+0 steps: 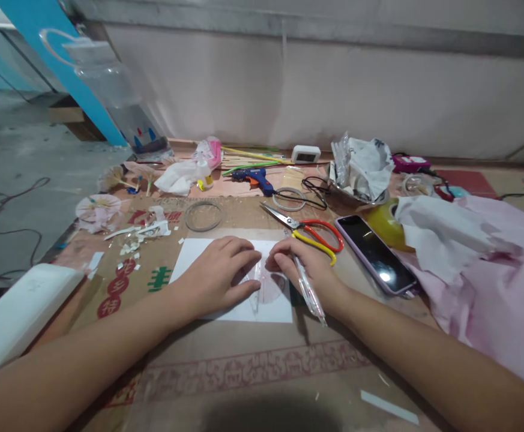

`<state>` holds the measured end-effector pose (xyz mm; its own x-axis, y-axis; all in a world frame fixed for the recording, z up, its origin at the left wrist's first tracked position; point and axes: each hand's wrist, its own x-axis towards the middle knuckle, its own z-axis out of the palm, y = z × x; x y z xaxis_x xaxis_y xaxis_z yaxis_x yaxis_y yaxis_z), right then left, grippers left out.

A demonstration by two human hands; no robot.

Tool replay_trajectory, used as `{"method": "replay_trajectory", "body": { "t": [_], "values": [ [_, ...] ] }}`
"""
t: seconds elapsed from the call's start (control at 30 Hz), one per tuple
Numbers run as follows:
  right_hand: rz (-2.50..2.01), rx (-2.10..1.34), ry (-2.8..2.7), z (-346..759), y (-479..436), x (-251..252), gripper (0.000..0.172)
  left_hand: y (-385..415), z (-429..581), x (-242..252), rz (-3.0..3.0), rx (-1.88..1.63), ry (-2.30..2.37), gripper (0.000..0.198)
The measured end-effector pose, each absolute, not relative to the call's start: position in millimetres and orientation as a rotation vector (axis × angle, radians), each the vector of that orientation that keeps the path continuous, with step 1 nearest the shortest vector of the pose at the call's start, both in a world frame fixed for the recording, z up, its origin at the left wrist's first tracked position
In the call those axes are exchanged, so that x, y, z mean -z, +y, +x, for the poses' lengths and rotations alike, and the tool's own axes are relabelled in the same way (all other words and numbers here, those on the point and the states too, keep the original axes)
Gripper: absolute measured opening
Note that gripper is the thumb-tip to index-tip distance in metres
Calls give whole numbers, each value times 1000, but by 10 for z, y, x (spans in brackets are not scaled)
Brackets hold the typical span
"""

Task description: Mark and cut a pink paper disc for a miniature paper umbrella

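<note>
A white sheet of paper (189,255) lies on the cardboard-covered table. My left hand (219,273) rests on it, fingers bent and pressed down on a clear protractor-like ruler (273,291). My right hand (300,264) is closed round a clear pen (309,294), its tip near the ruler's edge. Both hands almost touch over the sheet.
Red-and-yellow scissors (316,231) and a phone (376,252) lie just right of the hands. Pink and white paper (491,270) piles at right. A blue glue gun (255,177), tape rings (203,216), sticks and small paper umbrellas (97,210) sit behind. A white block (18,312) lies at left.
</note>
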<state>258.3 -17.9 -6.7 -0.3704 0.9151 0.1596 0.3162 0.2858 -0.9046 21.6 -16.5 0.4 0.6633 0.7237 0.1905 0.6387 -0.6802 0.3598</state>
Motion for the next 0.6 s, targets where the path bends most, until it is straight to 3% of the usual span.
{"method": "replay_trajectory", "body": {
  "t": [0.23, 0.6],
  "values": [
    [-1102, -1032, -1888, 2590, -161, 23, 10, -142, 223, -45, 2630, -432, 1093, 37],
    [-1081, -1061, -1878, 2596, -148, 27, 11, -163, 258, -22, 2675, -395, 1130, 48]
  ]
}}
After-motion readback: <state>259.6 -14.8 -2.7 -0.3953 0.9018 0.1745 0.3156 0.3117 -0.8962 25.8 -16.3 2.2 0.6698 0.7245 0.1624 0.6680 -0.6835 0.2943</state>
